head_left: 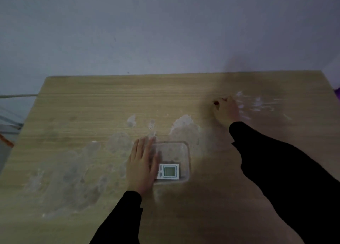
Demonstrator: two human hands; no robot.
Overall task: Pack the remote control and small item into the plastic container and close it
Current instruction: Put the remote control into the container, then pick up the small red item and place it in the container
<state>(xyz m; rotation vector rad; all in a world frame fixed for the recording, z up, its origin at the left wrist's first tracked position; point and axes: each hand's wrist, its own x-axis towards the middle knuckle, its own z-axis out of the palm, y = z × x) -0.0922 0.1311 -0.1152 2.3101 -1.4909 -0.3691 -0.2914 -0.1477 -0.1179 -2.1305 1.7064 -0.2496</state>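
Observation:
A clear plastic container (184,148) stands open in the middle of the wooden table. A white remote control (168,171) with a greenish screen lies in its near half. My left hand (141,164) rests flat against the container's left side, fingers apart, thumb over the rim beside the remote. My right hand (225,109) is far out at the back right, blurred, with its fingers curled on a small red item (216,102) at the fingertips. A blurred translucent shape (255,104), perhaps the lid, lies just right of that hand.
The table (92,100) has pale smeared stains across its left and middle parts. Its far edge meets a grey wall. Metal rails and an orange piece (6,140) show past the left edge, and something purple (337,94) sits at the right edge.

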